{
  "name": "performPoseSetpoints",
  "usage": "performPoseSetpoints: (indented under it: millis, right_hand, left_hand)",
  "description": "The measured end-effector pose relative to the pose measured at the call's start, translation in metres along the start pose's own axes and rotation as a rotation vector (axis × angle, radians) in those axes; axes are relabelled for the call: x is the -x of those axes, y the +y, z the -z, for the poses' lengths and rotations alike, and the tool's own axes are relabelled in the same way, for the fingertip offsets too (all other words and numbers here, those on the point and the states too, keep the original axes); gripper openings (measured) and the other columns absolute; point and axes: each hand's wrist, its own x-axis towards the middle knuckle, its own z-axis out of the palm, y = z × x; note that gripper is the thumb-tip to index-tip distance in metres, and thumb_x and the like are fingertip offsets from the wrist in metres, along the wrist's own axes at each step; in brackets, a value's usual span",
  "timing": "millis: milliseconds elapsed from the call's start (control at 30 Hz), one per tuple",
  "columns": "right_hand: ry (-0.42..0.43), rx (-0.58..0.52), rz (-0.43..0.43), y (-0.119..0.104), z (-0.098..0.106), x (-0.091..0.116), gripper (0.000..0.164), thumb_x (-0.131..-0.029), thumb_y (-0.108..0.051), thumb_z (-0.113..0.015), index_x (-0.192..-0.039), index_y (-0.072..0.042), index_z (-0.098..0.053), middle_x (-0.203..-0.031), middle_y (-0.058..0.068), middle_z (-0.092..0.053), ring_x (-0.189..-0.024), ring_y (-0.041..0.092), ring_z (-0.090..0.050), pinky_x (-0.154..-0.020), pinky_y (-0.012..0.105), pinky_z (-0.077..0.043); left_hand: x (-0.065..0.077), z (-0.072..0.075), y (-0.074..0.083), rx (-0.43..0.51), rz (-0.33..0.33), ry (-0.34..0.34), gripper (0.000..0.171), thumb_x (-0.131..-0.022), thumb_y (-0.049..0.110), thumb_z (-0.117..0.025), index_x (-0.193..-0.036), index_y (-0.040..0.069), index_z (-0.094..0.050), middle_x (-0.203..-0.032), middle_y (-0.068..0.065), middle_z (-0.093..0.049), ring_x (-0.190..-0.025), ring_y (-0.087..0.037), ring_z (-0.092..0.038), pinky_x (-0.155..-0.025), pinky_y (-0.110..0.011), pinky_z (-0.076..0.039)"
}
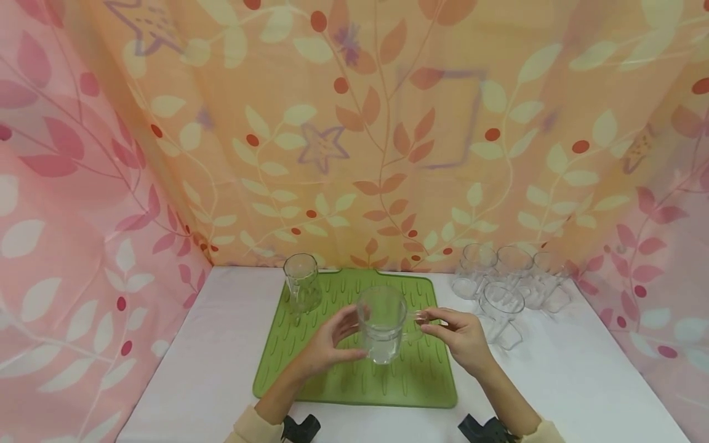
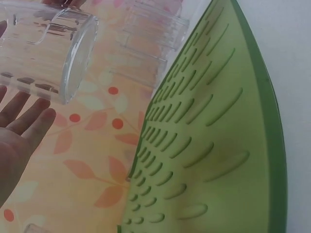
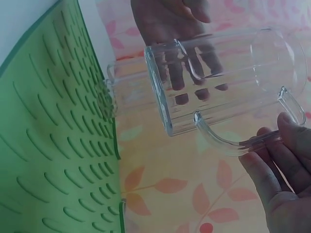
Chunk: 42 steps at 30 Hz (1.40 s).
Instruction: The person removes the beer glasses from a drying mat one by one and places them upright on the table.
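Observation:
A clear glass mug (image 1: 382, 326) is held upright over the green ridged mat (image 1: 343, 384). My right hand (image 1: 462, 338) pinches its handle between thumb and fingers; the right wrist view shows the fingertips around the handle (image 3: 228, 145). On the mug's other side is my left hand (image 1: 335, 341), thumb apart from the fingers. Those fingers (image 2: 36, 119) are fairly straight along the glass and partly seen through it. In the right wrist view, the left thumb (image 3: 197, 8) stands off the glass.
Another glass mug (image 1: 303, 286) stands at the mat's back left corner. Several glass mugs (image 1: 501, 299) are grouped on the white tabletop (image 1: 581, 381) at the back right. A patterned curtain (image 1: 371, 135) hangs behind and along both sides.

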Motion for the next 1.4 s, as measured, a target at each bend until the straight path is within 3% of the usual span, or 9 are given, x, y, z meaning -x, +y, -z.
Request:
performPoseSetpoints:
  millis: [333,567,867,1033,1167,1267,1400]
  right_hand:
    - [0.077,0.038,0.012,-0.002,0.009,0.002,0.025,-0.078,0.01,-0.063,-0.103,0.015,-0.061,-0.092,0.023,-0.065,-0.088,0.015,-0.066,-0.066,0.032,-0.056]
    - [0.134,-0.007,0.058,-0.003,0.019,0.003,0.027,-0.076,0.015,-0.062,-0.102,0.02,-0.058,-0.094,0.016,-0.067,-0.087,0.018,-0.066,-0.07,0.03,-0.056]
    - [0.222,-0.029,0.073,-0.007,0.032,0.003,0.03,-0.075,0.017,-0.062,-0.103,0.024,-0.054,-0.095,0.004,-0.07,-0.087,0.015,-0.067,-0.077,0.029,-0.053]
    - [0.279,0.054,0.035,-0.011,0.04,0.004,0.027,-0.075,0.015,-0.063,-0.102,0.02,-0.058,-0.093,0.003,-0.07,-0.086,0.013,-0.067,-0.076,0.025,-0.053]
    - [0.317,0.096,0.027,-0.015,0.047,0.004,0.028,-0.076,0.014,-0.064,-0.103,0.019,-0.059,-0.092,0.002,-0.07,-0.085,0.012,-0.067,-0.075,0.024,-0.053]
    - [0.335,0.072,0.047,-0.017,0.051,0.003,0.027,-0.076,0.016,-0.063,-0.102,0.021,-0.058,-0.092,0.004,-0.07,-0.086,0.013,-0.067,-0.074,0.024,-0.053]
    - [0.365,0.049,0.058,-0.02,0.056,0.002,0.026,-0.074,0.019,-0.062,-0.1,0.022,-0.058,-0.09,0.006,-0.07,-0.085,0.015,-0.067,-0.074,0.025,-0.053]
  left_hand:
    - [0.011,0.004,0.014,-0.07,0.054,0.038,0.069,-0.079,-0.003,-0.067,-0.138,-0.001,-0.031,-0.139,-0.017,-0.037,-0.128,-0.038,-0.033,-0.103,-0.055,-0.026]
    - [0.021,0.01,0.022,-0.118,0.157,0.095,0.068,-0.078,0.002,-0.07,-0.136,-0.003,-0.034,-0.139,-0.016,-0.038,-0.129,-0.035,-0.033,-0.106,-0.053,-0.024]
    - [0.035,0.022,0.021,-0.204,0.208,0.139,0.069,-0.078,0.009,-0.072,-0.136,0.0,-0.036,-0.14,-0.012,-0.039,-0.13,-0.033,-0.032,-0.105,-0.054,-0.023]
    - [0.046,0.03,0.015,-0.227,0.232,0.166,0.07,-0.077,0.009,-0.072,-0.136,0.002,-0.036,-0.14,-0.012,-0.038,-0.13,-0.033,-0.031,-0.105,-0.055,-0.023]
    - [0.056,0.041,-0.002,-0.252,0.246,0.192,0.07,-0.077,0.011,-0.073,-0.137,0.008,-0.036,-0.141,-0.009,-0.038,-0.131,-0.03,-0.031,-0.106,-0.052,-0.023]
    - [0.064,0.049,-0.013,-0.272,0.274,0.211,0.072,-0.076,0.015,-0.074,-0.138,0.011,-0.036,-0.142,-0.005,-0.038,-0.132,-0.027,-0.031,-0.108,-0.05,-0.022]
    - [0.071,0.055,-0.016,-0.299,0.319,0.233,0.074,-0.075,0.022,-0.075,-0.138,0.015,-0.037,-0.142,-0.003,-0.037,-0.132,-0.026,-0.03,-0.108,-0.049,-0.022]
